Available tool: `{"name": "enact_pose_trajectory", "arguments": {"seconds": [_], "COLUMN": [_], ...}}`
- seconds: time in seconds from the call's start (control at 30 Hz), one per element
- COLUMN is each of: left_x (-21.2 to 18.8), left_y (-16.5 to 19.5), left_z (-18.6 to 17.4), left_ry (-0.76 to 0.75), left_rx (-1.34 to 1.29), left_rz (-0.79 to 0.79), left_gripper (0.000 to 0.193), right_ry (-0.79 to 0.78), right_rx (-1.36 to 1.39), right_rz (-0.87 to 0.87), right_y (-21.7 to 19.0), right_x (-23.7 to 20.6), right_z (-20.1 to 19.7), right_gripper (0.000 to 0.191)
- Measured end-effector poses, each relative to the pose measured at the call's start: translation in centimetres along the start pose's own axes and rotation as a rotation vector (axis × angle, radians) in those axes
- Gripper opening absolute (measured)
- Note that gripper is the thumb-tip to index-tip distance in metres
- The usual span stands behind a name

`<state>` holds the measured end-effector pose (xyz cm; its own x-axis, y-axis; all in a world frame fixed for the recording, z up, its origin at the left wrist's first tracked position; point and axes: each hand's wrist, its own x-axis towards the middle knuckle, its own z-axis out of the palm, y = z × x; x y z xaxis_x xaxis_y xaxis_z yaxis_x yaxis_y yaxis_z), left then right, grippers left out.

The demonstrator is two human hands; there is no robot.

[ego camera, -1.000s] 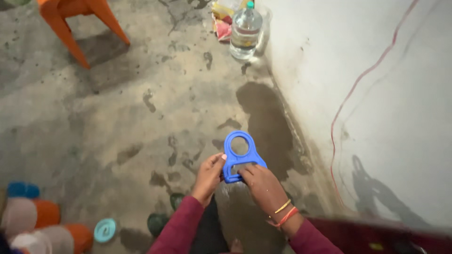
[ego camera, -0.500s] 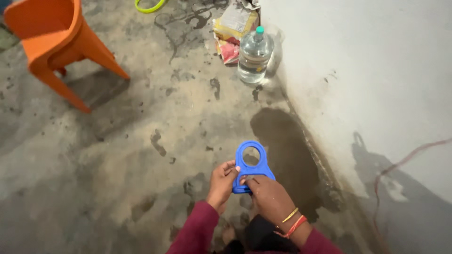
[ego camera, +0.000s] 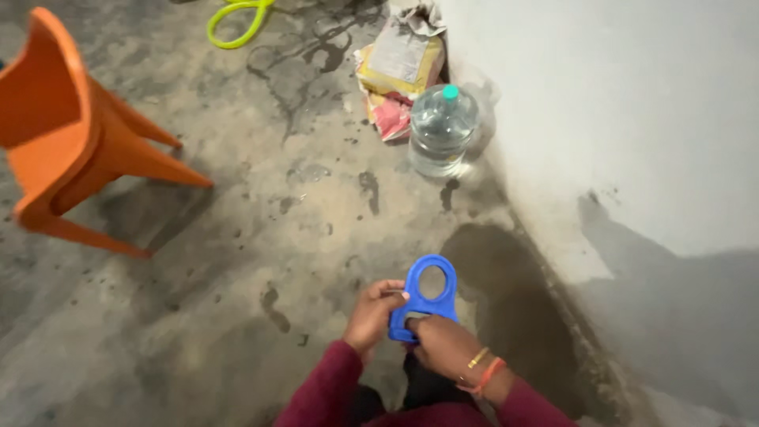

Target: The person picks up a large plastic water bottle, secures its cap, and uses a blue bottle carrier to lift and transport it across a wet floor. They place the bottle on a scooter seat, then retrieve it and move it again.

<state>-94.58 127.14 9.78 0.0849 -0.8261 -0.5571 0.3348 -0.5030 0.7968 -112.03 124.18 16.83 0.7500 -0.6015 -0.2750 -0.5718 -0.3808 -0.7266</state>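
Both hands grip a blue plastic handle piece [ego camera: 424,304] with a round hole at its top; left hand [ego camera: 373,315] has fingers curled round the left edge, thumb on the front face; right hand [ego camera: 443,344] wraps the lower end, fingers closed over it, so the bottom of the piece is hidden; the ring end sticks up past the fingertips, clear of both hands; step in hand looks like working or adjusting the lower part of the piece, hold already secure; a next move would call for a steady left-hand pinch while the right fingers work; well beyond the fingertips stand a clear water bottle [ego camera: 441,130] by the wall and an orange chair [ego camera: 71,150] far left; versus half a second ago, grip unchanged, piece held the same way up; view has shifted, bottle and chair sit nearer.
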Motion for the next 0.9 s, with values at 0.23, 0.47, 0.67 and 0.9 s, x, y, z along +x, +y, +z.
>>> {"name": "enact_pose_trajectory", "arguments": {"seconds": [0.23,0.47,0.67,0.9], "left_x": [12.2,23.7,31.9,43.0], "left_y": [7.5,17.0,25.1,23.7], "left_z": [-4.8,-10.6,-15.7,-17.8], "left_ry": [0.016,-0.119,-0.21,-0.394], "left_rx": [0.0,0.057,0.254,0.483], "left_rz": [-0.036,0.035,-0.172,-0.109], "left_gripper": [0.027,0.039,0.043,0.043], "right_ry": [-0.115,0.207,0.354,0.539], "right_rx": [-0.154,-0.18,-0.114,-0.024], "right_rz": [0.19,0.277,0.426,0.509], "right_y": [-1.9,-2.2,-1.7,3.8], "right_x": [13.3,29.3,39.9,44.3], "right_z": [-8.0,-10.8,-11.9,-13.7], "right_gripper": [0.038,0.035,0.025,0.018]}}
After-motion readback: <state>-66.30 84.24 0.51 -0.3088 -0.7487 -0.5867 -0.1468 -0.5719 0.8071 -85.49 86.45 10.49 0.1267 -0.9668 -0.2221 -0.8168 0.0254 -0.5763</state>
